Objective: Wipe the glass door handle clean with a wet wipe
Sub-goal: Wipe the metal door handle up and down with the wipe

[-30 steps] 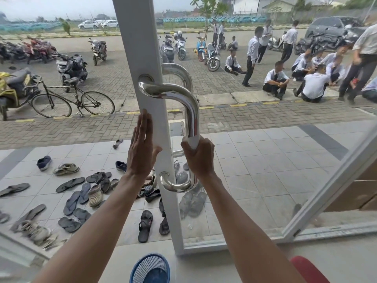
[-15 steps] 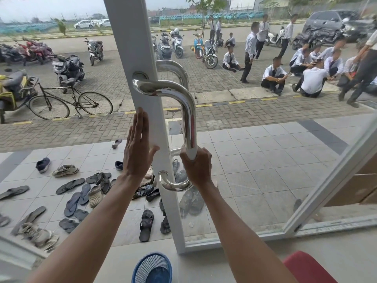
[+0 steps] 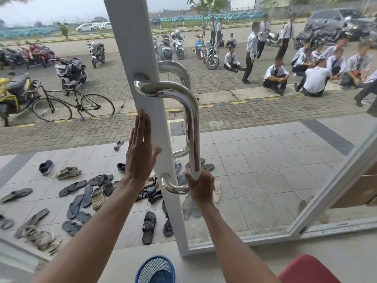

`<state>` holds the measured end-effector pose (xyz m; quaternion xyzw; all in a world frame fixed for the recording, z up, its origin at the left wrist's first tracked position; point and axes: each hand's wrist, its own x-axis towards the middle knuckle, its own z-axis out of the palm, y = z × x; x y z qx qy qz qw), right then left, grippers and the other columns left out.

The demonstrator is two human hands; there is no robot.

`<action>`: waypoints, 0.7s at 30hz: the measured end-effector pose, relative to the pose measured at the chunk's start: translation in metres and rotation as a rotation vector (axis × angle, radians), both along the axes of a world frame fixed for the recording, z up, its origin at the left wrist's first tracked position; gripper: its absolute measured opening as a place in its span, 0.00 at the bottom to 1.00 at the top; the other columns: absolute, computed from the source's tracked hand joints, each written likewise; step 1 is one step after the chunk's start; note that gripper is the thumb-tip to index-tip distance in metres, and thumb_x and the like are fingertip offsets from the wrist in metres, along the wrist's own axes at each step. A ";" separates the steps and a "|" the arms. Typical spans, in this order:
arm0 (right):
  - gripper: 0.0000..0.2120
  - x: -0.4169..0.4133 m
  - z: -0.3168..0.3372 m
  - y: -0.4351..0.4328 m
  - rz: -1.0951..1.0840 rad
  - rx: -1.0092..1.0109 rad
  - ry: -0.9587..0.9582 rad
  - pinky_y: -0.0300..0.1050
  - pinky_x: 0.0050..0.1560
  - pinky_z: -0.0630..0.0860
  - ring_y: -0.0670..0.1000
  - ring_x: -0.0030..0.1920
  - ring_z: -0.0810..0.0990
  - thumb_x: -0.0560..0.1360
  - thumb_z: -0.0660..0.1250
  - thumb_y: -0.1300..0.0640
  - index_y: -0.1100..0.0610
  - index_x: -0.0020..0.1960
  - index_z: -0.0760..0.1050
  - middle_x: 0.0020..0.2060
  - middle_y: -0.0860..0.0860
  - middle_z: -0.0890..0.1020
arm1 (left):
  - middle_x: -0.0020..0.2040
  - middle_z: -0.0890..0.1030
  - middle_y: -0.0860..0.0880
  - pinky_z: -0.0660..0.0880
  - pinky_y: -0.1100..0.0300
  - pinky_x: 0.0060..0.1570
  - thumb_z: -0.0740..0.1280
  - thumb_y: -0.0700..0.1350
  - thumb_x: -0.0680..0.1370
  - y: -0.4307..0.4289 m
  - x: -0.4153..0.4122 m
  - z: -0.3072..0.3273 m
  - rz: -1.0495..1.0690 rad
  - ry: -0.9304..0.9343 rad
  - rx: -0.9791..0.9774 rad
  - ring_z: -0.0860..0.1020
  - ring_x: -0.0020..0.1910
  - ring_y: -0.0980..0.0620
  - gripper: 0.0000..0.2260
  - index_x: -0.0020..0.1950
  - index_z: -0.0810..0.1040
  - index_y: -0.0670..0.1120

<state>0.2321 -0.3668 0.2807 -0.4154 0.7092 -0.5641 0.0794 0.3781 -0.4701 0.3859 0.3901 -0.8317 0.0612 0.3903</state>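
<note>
Outside, sandals (image 3: 81, 197) litter the porch (image 3: 265, 160). We press our left hand (image 3: 140, 152) flat on the door frame (image 3: 130, 37), likely to steady it. Our right hand (image 3: 201, 186) grips the handle (image 3: 192, 127) at its lower end; any wipe is hidden.

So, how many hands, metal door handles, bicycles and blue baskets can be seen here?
Hands: 2, left hand and right hand
Metal door handles: 2, inner handle and outer handle
Bicycle: 1
Blue basket: 1
Total: 6
</note>
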 end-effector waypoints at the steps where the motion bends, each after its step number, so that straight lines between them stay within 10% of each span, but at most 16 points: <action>1: 0.18 0.001 -0.004 0.001 -0.007 0.013 -0.013 0.57 0.45 0.78 0.59 0.37 0.80 0.72 0.72 0.45 0.62 0.39 0.81 0.33 0.55 0.82 | 0.83 0.44 0.44 0.57 0.46 0.79 0.79 0.42 0.69 0.000 0.000 0.000 0.000 -0.005 -0.001 0.44 0.82 0.47 0.52 0.82 0.47 0.39; 11: 0.30 0.011 -0.024 -0.002 -0.082 0.021 -0.101 0.56 0.42 0.79 0.58 0.38 0.82 0.69 0.62 0.33 0.60 0.47 0.80 0.36 0.54 0.82 | 0.83 0.43 0.45 0.62 0.43 0.76 0.79 0.42 0.68 -0.001 0.000 -0.001 -0.008 -0.001 -0.022 0.46 0.82 0.46 0.52 0.82 0.47 0.39; 21: 0.18 0.010 -0.018 0.003 -0.094 0.209 -0.169 0.51 0.49 0.78 0.54 0.47 0.79 0.69 0.73 0.40 0.54 0.47 0.80 0.44 0.52 0.80 | 0.82 0.45 0.41 0.59 0.46 0.78 0.79 0.40 0.68 0.008 -0.005 0.004 0.009 0.011 0.007 0.47 0.82 0.44 0.52 0.81 0.47 0.37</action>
